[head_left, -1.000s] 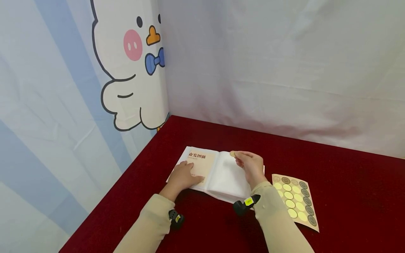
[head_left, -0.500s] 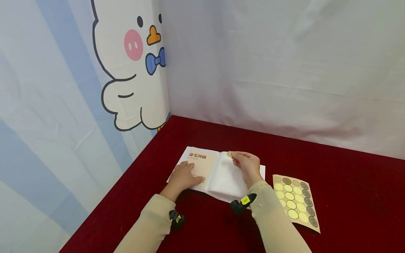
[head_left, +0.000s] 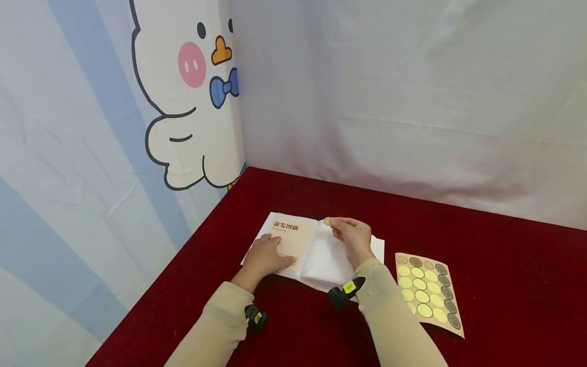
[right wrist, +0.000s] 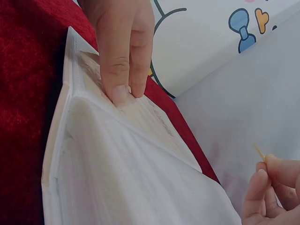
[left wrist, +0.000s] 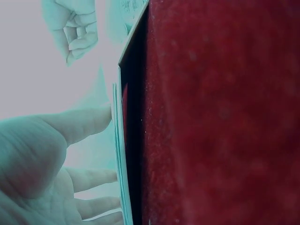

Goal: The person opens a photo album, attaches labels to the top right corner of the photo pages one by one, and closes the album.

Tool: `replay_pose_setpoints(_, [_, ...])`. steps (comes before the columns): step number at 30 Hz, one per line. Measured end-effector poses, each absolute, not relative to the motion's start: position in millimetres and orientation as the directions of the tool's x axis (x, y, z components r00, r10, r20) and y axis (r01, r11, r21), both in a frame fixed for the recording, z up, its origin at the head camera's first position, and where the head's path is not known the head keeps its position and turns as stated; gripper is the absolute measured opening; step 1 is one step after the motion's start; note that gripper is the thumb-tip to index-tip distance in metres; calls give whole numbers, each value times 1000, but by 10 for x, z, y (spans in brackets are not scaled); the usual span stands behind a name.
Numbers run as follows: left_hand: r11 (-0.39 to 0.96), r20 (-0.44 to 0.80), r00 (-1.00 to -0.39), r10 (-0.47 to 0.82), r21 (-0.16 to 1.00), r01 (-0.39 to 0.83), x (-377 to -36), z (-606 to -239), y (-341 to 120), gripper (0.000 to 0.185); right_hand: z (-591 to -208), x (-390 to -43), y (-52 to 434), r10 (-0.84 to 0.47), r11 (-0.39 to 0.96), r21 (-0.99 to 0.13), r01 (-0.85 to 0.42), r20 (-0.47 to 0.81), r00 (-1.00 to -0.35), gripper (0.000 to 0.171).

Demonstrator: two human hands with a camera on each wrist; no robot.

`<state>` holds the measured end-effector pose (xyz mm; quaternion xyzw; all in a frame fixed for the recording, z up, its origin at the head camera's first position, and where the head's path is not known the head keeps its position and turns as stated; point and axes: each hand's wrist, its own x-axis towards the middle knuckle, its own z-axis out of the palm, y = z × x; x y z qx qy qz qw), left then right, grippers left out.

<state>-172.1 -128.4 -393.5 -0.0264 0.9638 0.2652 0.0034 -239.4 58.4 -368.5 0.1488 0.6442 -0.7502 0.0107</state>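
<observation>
A cartoon duck backdrop hangs at the far left above a red tabletop. On the tabletop lies an open booklet. The left hand rests flat on its tan left page, fingers straight and pressing down. Over the white right page, the right hand has its grip pinched together on a small round gold sticker, held just above the paper. Farther right, near the booklet, lies a sticker sheet of yellow and dark circles.
</observation>
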Motion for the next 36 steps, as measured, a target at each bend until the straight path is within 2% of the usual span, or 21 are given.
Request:
replay_pose_setpoints(21, [853,-39,-997,-68,516,-78,-1709,-3917,-1303,68,-3688,-2492,438,174,-81,-980,182,-193,-965,10])
replay_pose_setpoints(30, [853,-49,-997,-67,516,-83,-1711,-3909,-1295,68,-3712,-2528,396,170,-124,-979,159,-179,-969,8])
replay_pose_setpoints(36, [851,-50,-996,-69,518,-85,-1709,-3903,-1283,68,-3727,-2556,363,158,-101,-982,162,-177,-972,8])
